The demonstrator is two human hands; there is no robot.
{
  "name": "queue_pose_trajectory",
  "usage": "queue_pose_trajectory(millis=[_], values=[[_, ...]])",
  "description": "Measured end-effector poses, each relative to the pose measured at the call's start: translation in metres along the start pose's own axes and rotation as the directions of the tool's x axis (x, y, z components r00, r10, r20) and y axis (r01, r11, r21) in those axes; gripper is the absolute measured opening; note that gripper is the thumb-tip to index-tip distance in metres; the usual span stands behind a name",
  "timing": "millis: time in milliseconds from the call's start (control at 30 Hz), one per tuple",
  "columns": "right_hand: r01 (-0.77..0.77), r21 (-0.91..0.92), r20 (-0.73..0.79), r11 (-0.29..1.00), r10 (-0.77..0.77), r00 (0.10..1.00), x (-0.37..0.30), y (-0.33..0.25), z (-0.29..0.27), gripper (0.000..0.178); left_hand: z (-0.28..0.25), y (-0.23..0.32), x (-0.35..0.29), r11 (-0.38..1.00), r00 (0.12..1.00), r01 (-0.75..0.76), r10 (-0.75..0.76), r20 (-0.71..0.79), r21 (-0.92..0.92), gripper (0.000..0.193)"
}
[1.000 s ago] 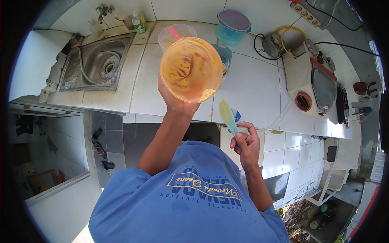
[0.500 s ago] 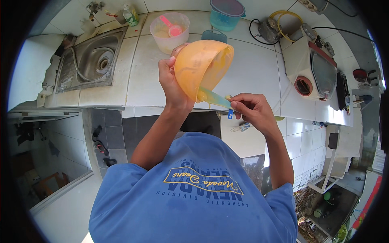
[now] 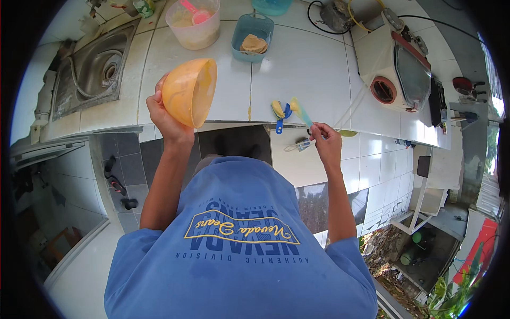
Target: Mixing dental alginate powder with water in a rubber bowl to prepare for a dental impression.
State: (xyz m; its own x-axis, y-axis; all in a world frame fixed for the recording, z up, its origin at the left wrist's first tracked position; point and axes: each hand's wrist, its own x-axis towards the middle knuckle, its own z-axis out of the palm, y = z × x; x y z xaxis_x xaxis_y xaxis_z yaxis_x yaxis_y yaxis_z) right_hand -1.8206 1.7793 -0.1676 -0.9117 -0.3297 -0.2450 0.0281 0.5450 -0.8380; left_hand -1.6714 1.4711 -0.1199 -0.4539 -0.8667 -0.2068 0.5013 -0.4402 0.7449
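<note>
My left hand (image 3: 171, 126) grips an orange plastic bowl (image 3: 179, 91), tipped on its side above the counter's front edge, its opening facing right. Yellowish smears cling to its inside. In my right hand (image 3: 328, 144) is the handle end of a pale blue-green spatula (image 3: 304, 115), with yellow paste on its far tip. Just left of that tip, a blue spoon-like utensil (image 3: 279, 125) lies at the counter edge, also carrying yellow paste. Farther back, a blue-green container (image 3: 240, 33) holds a beige lump (image 3: 254, 44).
A whitish tub (image 3: 192, 38) with a pink scoop (image 3: 201, 17) stands at the back left. The steel sink (image 3: 91, 80) is at far left. On the right sits a white box-shaped appliance (image 3: 378, 58) with hoses behind it. Slippers (image 3: 116, 184) lie on the floor.
My left hand has carried the bowl left, away from the spatula. My right hand has drawn the spatula out of the bowl and lowered it beside the blue utensil. The container's contents now show.
</note>
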Motion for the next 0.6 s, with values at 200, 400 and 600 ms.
queue_pose_trajectory(millis=[200,400,600], values=[[0.332,-0.290,-0.095,0.898,-0.372,0.923,-0.005,0.045,0.033,0.021,-0.041,-0.004,-0.013,0.998,0.995,0.029,-0.022,-0.102,0.062,0.045],[0.463,-0.394,-0.072,0.794,-0.529,0.846,-0.006,0.049,0.041,0.019,-0.049,-0.003,-0.022,0.998,0.988,0.019,-0.010,-0.153,0.056,0.045],[0.484,-0.431,-0.022,0.762,-0.545,0.838,-0.005,0.058,0.045,0.019,-0.059,0.001,-0.020,0.999,0.989,0.018,-0.012,-0.150,0.036,0.044]])
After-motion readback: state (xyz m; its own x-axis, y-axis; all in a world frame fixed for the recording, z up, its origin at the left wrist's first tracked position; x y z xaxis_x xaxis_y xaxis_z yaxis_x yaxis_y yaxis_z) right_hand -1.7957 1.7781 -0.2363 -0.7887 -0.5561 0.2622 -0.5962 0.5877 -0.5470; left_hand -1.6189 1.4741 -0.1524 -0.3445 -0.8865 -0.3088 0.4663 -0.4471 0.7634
